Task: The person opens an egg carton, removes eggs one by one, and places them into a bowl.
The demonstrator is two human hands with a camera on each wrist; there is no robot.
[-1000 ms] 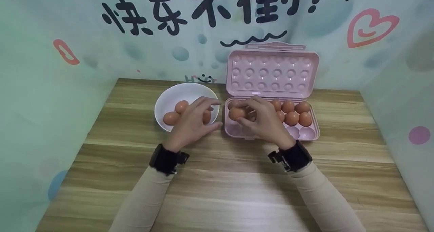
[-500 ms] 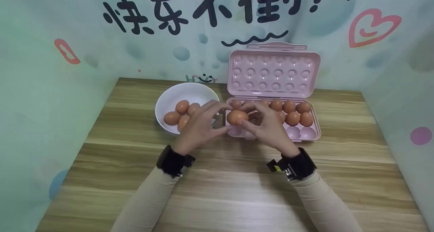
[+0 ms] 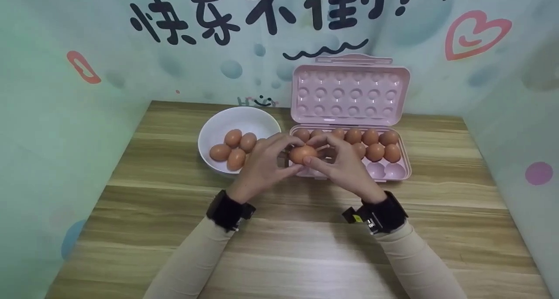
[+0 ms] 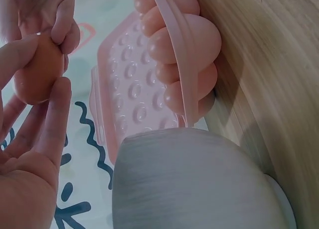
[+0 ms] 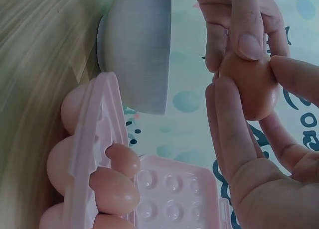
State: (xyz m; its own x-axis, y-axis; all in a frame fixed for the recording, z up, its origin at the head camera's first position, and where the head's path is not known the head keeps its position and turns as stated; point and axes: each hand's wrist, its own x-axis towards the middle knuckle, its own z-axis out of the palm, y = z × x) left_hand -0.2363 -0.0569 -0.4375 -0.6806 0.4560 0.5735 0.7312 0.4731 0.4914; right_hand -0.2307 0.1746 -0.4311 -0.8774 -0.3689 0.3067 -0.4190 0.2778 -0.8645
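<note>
Above the near-left corner of a pink egg box, both hands hold one brown egg between them. My left hand pinches it from the left, thumb below and fingers above. On the other side my right hand grips the egg with thumb and fingertips. Up close, fingers of both hands touch the egg in the left wrist view, and again the egg in the right wrist view. Two rows of the box carry eggs, partly hidden by the right hand; front cups at the right show bare.
A white bowl with several brown eggs stands left of the box, partly covered by the left hand. Behind, the box's raised lid leans near a printed backdrop. Everything stands on a wood-grain table.
The left hand has come right from over the bowl to the egg that the right hand held, and now pinches it too. The egg has shifted slightly down.
</note>
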